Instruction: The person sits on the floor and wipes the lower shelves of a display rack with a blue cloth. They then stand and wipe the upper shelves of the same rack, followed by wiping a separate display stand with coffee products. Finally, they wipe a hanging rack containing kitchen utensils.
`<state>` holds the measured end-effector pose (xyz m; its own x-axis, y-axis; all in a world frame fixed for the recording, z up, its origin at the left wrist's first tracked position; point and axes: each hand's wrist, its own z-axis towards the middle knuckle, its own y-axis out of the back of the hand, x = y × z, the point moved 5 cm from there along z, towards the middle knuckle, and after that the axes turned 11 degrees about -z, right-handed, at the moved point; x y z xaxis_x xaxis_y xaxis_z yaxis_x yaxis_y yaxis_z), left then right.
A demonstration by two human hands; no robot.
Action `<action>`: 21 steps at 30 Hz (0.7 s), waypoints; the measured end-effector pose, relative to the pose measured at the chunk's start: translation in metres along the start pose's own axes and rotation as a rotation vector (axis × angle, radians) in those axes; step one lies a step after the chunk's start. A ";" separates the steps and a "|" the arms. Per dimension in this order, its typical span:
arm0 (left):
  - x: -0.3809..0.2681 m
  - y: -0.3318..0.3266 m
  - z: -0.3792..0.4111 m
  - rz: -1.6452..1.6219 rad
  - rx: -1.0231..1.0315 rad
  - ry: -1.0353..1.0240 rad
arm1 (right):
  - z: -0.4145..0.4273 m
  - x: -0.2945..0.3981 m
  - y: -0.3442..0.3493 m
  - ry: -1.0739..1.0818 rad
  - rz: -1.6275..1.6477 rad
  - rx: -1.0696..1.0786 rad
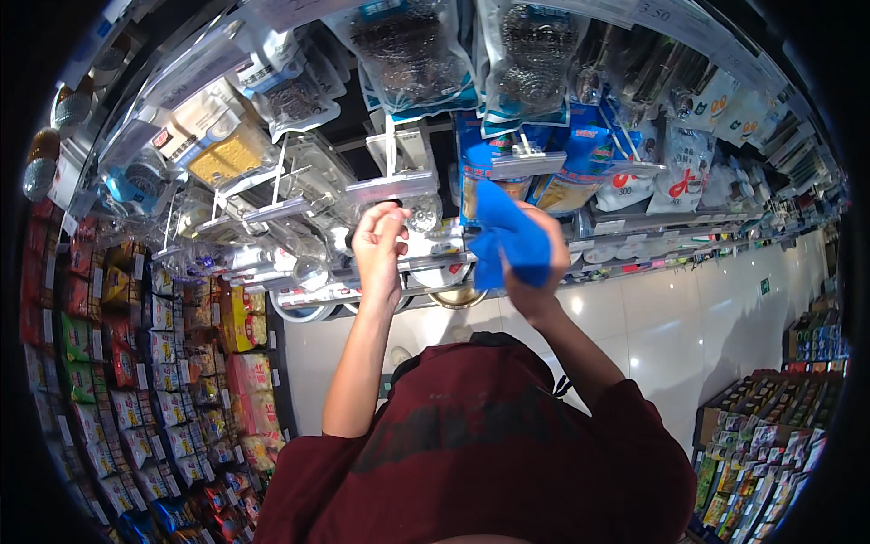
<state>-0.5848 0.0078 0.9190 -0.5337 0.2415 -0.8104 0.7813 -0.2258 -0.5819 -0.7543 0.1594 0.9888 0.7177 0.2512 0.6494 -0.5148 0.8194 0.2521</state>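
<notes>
A bright blue cloth [513,238] is bunched in my right hand [547,262], in front of blue packets [578,153] on the shelf. My left hand [382,238] is raised with curled fingers beside a hook's label holder [393,187]. A small dark item shows at its fingertips and side; whether the fingers grip it cannot be told. Clear plastic goods [306,177] hang on hooks to the left of that hand. Above both hands hang bagged metal scourers [408,61].
Snack packets [166,367] fill racks at the left. Round pans or lids [459,296] stick out under the shelf edge. A display of small packaged goods [761,435] stands at the lower right on the tiled floor [652,333].
</notes>
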 end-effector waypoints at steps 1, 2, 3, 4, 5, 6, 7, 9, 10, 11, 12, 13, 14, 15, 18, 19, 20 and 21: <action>0.011 -0.004 0.001 0.040 0.050 0.085 | -0.008 -0.012 0.014 -0.168 0.002 -0.001; 0.020 -0.010 0.001 0.062 0.087 0.158 | -0.021 -0.046 0.020 -0.500 0.198 -0.055; 0.029 -0.024 0.001 0.087 0.131 0.239 | -0.039 -0.076 0.025 -0.833 0.393 -0.119; 0.031 -0.039 0.001 0.125 0.216 0.239 | -0.030 -0.075 0.029 -0.929 0.685 -0.080; 0.036 -0.053 0.003 0.162 0.266 0.230 | -0.036 -0.093 0.028 -1.090 0.923 -0.069; 0.037 -0.072 0.002 0.171 0.299 0.233 | -0.037 -0.107 0.030 -1.145 1.000 -0.068; 0.036 -0.088 0.001 0.177 0.327 0.229 | -0.037 -0.115 0.028 -1.197 1.079 -0.056; 0.047 -0.104 0.011 0.269 0.359 0.131 | -0.035 -0.124 0.018 -1.198 1.202 -0.020; 0.049 -0.112 0.014 0.292 0.328 0.046 | -0.032 -0.125 0.013 -1.195 1.266 0.001; 0.050 -0.114 0.018 0.292 0.335 0.028 | -0.029 -0.125 0.009 -1.198 1.283 -0.004; 0.053 -0.115 0.022 0.292 0.343 0.011 | -0.026 -0.124 0.004 -1.200 1.301 -0.012; 0.053 -0.117 0.024 0.294 0.349 -0.004 | -0.022 -0.118 -0.002 -1.205 1.319 -0.021; 0.051 -0.119 0.023 0.278 0.296 -0.059 | -0.015 -0.106 -0.004 -1.195 1.320 -0.005; 0.053 -0.118 0.026 0.302 0.315 -0.116 | -0.013 -0.103 -0.011 -1.169 1.317 0.029; 0.054 -0.116 0.031 0.419 0.345 -0.259 | -0.005 -0.095 -0.031 -1.084 1.300 0.100; 0.053 -0.117 0.031 0.431 0.360 -0.283 | -0.006 -0.096 -0.038 -1.126 1.277 0.088; 0.053 -0.117 0.032 0.443 0.376 -0.306 | -0.009 -0.100 -0.044 -1.121 1.241 0.058; 0.051 -0.119 0.032 0.454 0.389 -0.335 | -0.011 -0.105 -0.049 -1.112 1.207 0.035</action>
<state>-0.7151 0.0166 0.9443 -0.3011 -0.2482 -0.9207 0.8119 -0.5732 -0.1110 -0.7995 0.0991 0.9001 -0.7448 0.2140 0.6321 -0.5137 0.4207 -0.7477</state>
